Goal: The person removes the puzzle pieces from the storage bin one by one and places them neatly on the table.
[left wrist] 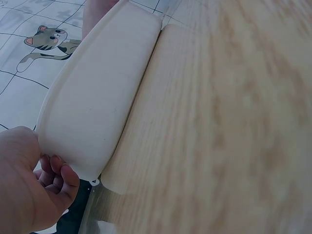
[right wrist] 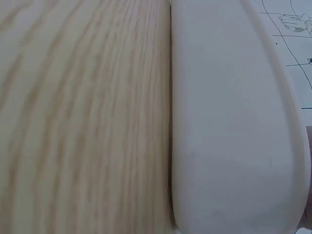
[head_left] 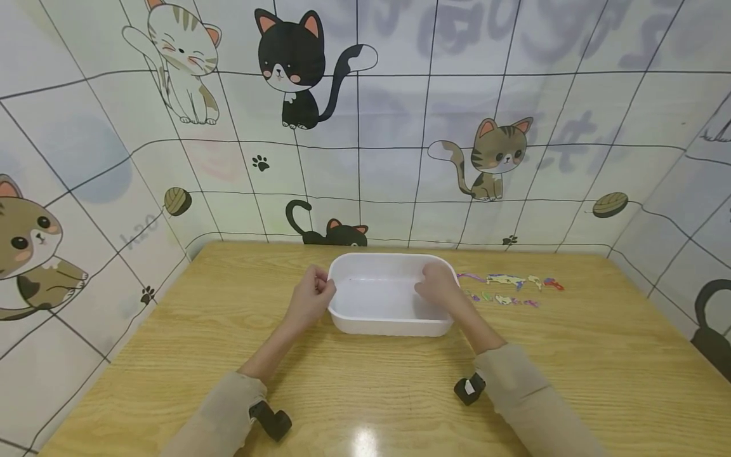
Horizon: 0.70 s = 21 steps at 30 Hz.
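Note:
A white rectangular plastic basin [head_left: 394, 327] sits on the wooden table. My left hand [head_left: 311, 298] holds its left rim with thumb and curled fingers; the left wrist view shows this hand [left wrist: 29, 185] beside the end of the basin wall [left wrist: 102, 83]. Over the right end, my right hand [head_left: 442, 292] reaches down inside the basin with its fingers bent. Whether those fingers hold something I cannot tell. In the right wrist view the outer wall of the basin [right wrist: 229, 122] hides nearly all of that hand.
Right of the basin, small colourful pieces lie in two rows, among them a yellow-and-blue one [head_left: 505, 279], a red-and-blue one [head_left: 554, 284] and a pale one [head_left: 504, 299]. A cat-print cloth [head_left: 394, 171] closes off the back and sides of the table [head_left: 365, 381].

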Motion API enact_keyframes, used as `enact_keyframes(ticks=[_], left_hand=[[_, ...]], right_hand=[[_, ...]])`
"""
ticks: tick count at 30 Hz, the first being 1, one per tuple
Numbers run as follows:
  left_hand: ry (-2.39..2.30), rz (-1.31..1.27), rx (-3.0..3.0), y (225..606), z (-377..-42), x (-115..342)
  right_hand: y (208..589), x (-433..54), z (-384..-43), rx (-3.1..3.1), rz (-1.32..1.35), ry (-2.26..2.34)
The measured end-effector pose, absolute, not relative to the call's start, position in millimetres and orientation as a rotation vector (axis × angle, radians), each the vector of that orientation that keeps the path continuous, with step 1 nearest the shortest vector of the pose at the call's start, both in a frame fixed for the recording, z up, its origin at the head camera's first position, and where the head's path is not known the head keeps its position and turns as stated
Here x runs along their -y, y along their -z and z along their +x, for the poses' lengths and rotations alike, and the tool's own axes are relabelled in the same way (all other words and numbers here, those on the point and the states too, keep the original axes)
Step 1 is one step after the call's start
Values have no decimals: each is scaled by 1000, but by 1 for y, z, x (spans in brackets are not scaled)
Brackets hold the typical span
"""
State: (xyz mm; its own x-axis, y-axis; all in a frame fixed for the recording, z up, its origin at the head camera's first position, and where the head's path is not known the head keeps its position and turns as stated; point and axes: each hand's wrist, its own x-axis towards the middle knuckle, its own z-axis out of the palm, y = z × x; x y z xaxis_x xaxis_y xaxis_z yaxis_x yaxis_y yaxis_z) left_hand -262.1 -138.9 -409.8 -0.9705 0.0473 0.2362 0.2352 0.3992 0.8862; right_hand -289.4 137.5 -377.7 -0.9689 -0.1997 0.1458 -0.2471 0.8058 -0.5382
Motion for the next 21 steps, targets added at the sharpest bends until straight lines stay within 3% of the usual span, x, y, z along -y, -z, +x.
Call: enact_keyframes(ticks=[21], left_hand=[[1610,-237,2485,409,-262,139]], right_hand=[[383,-138,-296,2924,419,-981]])
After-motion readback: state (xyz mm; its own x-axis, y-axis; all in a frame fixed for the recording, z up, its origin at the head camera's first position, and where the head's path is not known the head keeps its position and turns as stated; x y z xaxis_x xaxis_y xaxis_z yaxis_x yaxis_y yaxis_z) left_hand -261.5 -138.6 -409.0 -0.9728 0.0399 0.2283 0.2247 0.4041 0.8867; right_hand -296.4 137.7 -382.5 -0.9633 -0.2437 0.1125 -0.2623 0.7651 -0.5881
